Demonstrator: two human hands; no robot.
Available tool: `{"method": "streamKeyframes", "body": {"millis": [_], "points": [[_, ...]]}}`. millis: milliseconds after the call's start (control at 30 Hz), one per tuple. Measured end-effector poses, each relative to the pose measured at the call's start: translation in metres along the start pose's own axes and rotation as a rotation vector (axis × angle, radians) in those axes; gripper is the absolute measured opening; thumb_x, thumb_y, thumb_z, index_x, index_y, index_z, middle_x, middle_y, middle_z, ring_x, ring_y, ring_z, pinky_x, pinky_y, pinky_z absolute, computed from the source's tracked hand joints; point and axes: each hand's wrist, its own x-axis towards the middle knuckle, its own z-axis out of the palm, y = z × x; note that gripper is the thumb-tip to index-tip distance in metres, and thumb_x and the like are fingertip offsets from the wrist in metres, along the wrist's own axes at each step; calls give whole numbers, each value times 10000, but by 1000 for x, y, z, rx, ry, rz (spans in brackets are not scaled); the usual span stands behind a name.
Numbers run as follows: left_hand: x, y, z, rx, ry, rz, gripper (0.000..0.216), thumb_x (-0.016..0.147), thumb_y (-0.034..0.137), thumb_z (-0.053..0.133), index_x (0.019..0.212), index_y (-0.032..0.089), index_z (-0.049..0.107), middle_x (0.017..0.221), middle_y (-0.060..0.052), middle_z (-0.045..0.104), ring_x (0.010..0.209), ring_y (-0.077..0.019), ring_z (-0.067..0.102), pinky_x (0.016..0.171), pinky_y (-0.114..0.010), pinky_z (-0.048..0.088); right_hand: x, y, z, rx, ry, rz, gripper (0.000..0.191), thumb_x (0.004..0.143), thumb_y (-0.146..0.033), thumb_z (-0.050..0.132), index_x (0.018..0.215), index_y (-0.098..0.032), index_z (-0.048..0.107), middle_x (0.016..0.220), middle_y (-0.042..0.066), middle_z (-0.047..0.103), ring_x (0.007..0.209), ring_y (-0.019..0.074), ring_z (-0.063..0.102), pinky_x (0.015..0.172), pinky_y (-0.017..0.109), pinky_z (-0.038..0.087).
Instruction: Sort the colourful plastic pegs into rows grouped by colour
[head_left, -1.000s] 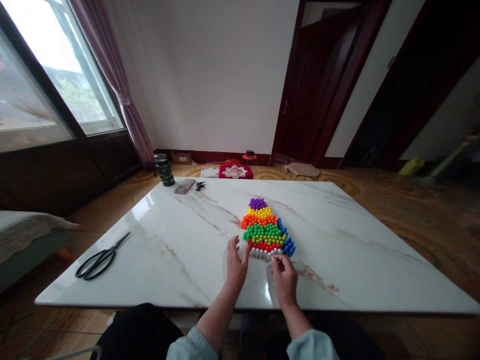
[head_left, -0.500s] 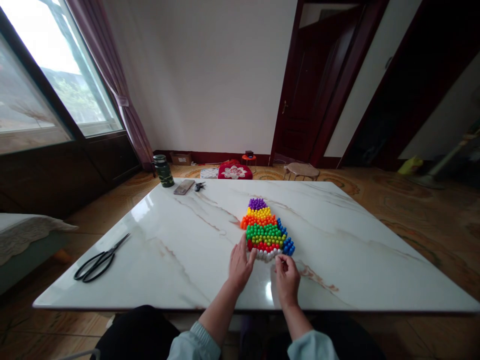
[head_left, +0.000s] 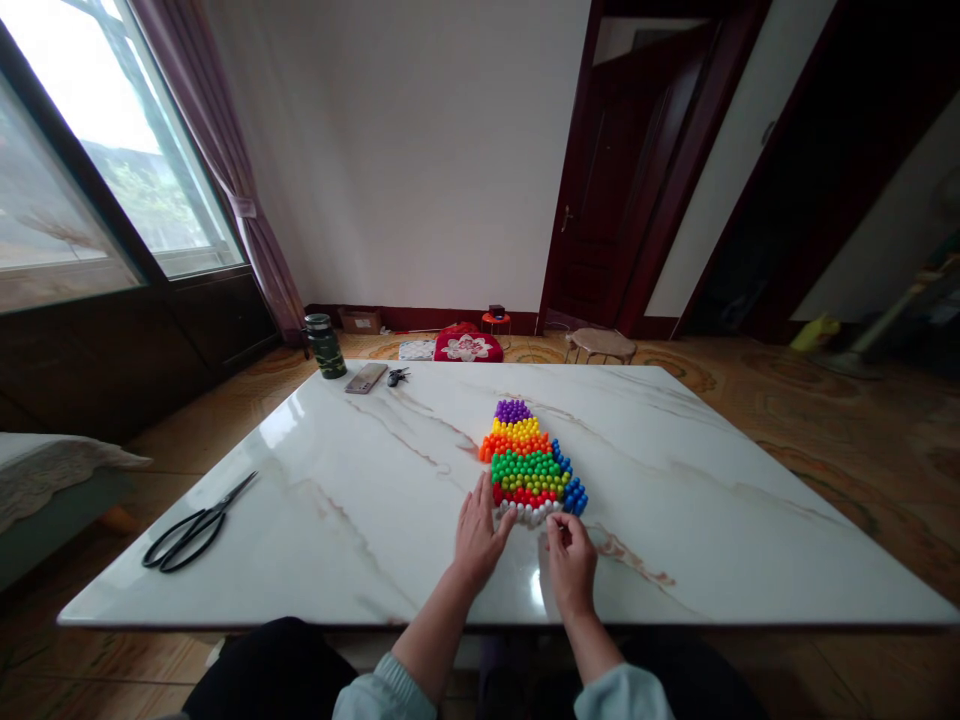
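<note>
A roughly triangular piece of beads [head_left: 525, 465] lies on the white marbled table [head_left: 322, 540]. Its bands run from purple at the far end through yellow, orange, green, olive and red to white beads [head_left: 529, 516] nearest me. Blue beads [head_left: 576, 496] edge its right side. My left hand [head_left: 478, 530] is open, fingers stretched out along the lower left of the beadwork, thumb close to the white row. At the right end of that row, my right hand [head_left: 572, 562] is closed in a pinch; what lies between its fingertips is too small to make out.
Black-handled scissors [head_left: 199, 525] lie at the table's left. Toward the far left corner are a camouflage-patterned bottle [head_left: 325, 346], a phone [head_left: 367, 378] and keys [head_left: 398, 376]. Beyond the table are a red cushioned seat [head_left: 469, 347] and a round stool [head_left: 601, 345].
The view has shifted slightly. Both hands keep nearly the same place at the beadwork, and the right hand stays pinched by the white row.
</note>
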Motion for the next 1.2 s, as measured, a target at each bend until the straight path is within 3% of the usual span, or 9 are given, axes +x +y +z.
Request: {"method": "streamKeyframes", "body": {"millis": [133, 233, 333, 567, 733, 967, 1067, 1200], "points": [[-1, -23, -20, 163, 15, -57, 686, 959, 488, 393, 1532, 180, 176, 1581, -141, 237, 1466, -249, 209, 1176, -486, 219, 0, -4, 0, 59, -7, 47, 418, 790, -590, 566, 810, -178, 635, 703, 52, 666, 604, 185, 583, 588, 298, 478], [1, -49, -42, 384, 30, -190, 642, 951, 428, 438, 1493, 109, 304, 1540, -213, 298, 1446, -301, 255, 1163, -500, 234, -1, -10, 0, 131, 0, 98, 443, 766, -614, 577, 804, -175, 626, 641, 28, 635, 531, 162, 543, 526, 283, 457], [1, -67, -54, 544, 19, -209, 597, 931, 438, 475, 1427, 108, 441, 1526, -209, 328, 1427, -323, 295, 1155, -484, 257, -2, -15, -1, 184, 15, 130, 454, 747, -622, 596, 795, -172, 622, 600, 10, 610, 490, 144, 510, 492, 272, 436], [-3, -68, -51, 642, 49, -151, 584, 947, 461, 420, 1423, 126, 454, 1521, -186, 352, 1425, -311, 305, 1149, -467, 267, -1, -17, -6, 294, 90, 180, 430, 746, -596, 637, 822, -173, 611, 545, -32, 542, 488, 125, 486, 478, 245, 408], [-4, -67, -52, 638, 59, -148, 578, 945, 462, 415, 1416, 130, 465, 1513, -178, 373, 1418, -307, 320, 1145, -466, 274, -2, -15, -9, 345, 130, 209, 416, 755, -584, 641, 832, -178, 598, 627, -21, 573, 508, 112, 484, 477, 233, 398], [-4, -65, -52, 627, 84, -149, 567, 947, 445, 407, 1410, 124, 472, 1509, -176, 381, 1413, -303, 330, 1148, -466, 274, 48, -16, -33, 23, 237, 23, 406, 789, -556, 571, 872, -165, 645, 837, 74, 661, 767, 201, 583, 715, 320, 472], [-4, -66, -51, 596, 87, -149, 570, 941, 443, 417, 1407, 120, 474, 1513, -181, 373, 1417, -312, 319, 1150, -477, 266, 71, -11, -39, -135, 191, -86, 418, 779, -545, 540, 878, -158, 664, 916, 107, 660, 833, 235, 584, 784, 370, 473], [-4, -68, -49, 568, 91, -151, 572, 931, 443, 430, 1402, 122, 480, 1519, -180, 362, 1420, -317, 310, 1150, -487, 261, 74, 6, -33, -241, 90, -146, 518, 742, -525, 565, 1091, -150, 640, 1118, 142, 644, 1047, 287, 564, 949, 431, 425]]}}
